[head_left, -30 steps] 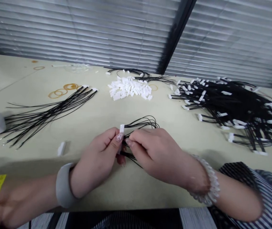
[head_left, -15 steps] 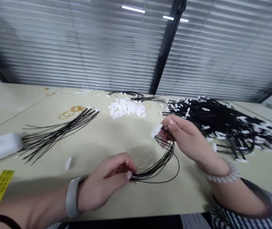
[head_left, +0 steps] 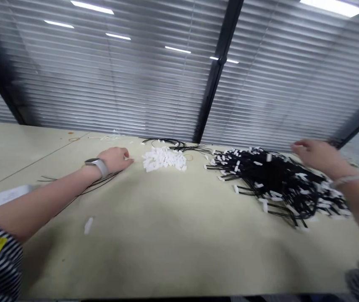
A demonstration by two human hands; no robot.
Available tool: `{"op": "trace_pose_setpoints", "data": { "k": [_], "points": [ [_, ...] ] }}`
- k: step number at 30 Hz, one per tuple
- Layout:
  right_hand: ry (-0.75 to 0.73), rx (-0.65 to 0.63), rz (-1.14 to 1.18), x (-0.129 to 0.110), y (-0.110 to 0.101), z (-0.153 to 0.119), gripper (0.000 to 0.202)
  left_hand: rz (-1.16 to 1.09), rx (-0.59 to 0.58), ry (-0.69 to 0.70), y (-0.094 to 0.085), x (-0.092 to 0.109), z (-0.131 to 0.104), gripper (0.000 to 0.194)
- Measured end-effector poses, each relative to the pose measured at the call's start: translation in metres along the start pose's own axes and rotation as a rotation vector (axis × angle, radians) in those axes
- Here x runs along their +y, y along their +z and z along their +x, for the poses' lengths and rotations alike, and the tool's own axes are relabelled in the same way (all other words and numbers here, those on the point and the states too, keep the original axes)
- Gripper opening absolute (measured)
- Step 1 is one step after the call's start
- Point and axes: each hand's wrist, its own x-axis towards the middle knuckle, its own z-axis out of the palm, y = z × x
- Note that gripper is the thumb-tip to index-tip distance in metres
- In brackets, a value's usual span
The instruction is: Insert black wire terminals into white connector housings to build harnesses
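My left hand point(head_left: 114, 159) reaches over the connector end of a bundle of thin black wires point(head_left: 99, 182) on the left. Its fingers are bent and closed, and what lies between them is hidden. My right hand point(head_left: 316, 155) hovers, slightly blurred, above the far right of a big pile of black wires point(head_left: 270, 172) with white connectors. The fingers are loosely curved and a little apart, with nothing visible in them. A heap of loose white connectors point(head_left: 164, 159) lies between the two hands.
A single white connector point(head_left: 88, 225) lies on the table point(head_left: 173, 235), near my left forearm. A white case point(head_left: 3, 199) is partly behind that forearm. More black wires point(head_left: 179, 144) lie at the back, below blinds point(head_left: 119, 84). A rubber band point(head_left: 74, 139) sits far left.
The wire bundle that both hands held in front is no longer in them. My left hand has moved forward and left to the other bundle; my right hand has moved right, over the pile.
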Motion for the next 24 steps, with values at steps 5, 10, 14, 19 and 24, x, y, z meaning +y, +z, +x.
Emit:
{"op": "trace_pose_setpoints", "data": {
  "k": [5, 10, 14, 19, 24],
  "points": [
    [-0.273, -0.094, -0.002, -0.079, 0.052, -0.007, 0.039, 0.150, -0.076, -0.102, 0.020, -0.020, 0.035, 0.028],
    [-0.747, -0.327, 0.171, -0.197, 0.108, -0.062, 0.032, 0.149, -0.085, -0.068, 0.020, -0.024, 0.034, 0.027],
    [-0.960, -0.476, 0.312, -0.268, 0.144, -0.100, 0.030, 0.073, -0.029, -0.036, 0.006, -0.029, 0.020, 0.029],
    [-0.960, -0.512, 0.430, -0.304, 0.168, -0.117, 0.029, -0.175, 0.116, -0.017, -0.020, -0.028, -0.003, 0.023],
    [-0.843, -0.507, 0.571, -0.307, 0.168, -0.118, 0.026, -0.522, 0.349, 0.005, -0.062, -0.021, -0.012, 0.025]
  ]
}}
